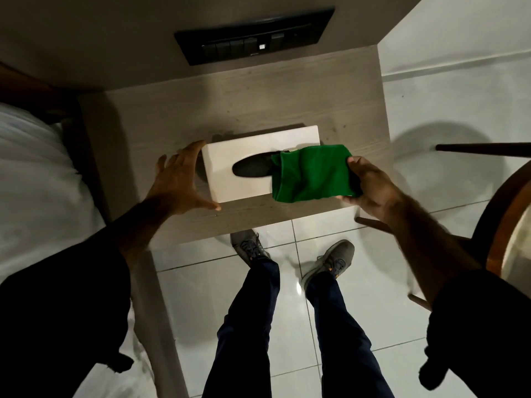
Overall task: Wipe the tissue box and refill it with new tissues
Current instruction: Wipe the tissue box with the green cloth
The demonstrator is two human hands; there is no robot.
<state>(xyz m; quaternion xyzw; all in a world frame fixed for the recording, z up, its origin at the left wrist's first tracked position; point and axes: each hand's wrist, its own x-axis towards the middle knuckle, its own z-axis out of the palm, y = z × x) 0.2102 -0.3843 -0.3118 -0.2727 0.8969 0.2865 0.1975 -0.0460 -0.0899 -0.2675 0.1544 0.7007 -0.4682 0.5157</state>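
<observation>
A white rectangular tissue box [230, 156] with a dark oval slot on top lies on a small wooden bedside table [172, 116]. No tissue shows in the slot. My left hand [179, 179] is spread against the box's left end, thumb at the near corner and fingers at the far corner. My right hand [370, 186] grips a folded green cloth [313, 173]. The cloth lies over the right end of the box and covers part of the slot.
A black switch panel [255, 38] is set in the wall behind the table. A bed with white linen [31, 173] lies to the left. A round wooden chair [505, 225] stands on the white tiled floor at right. My legs and shoes are below.
</observation>
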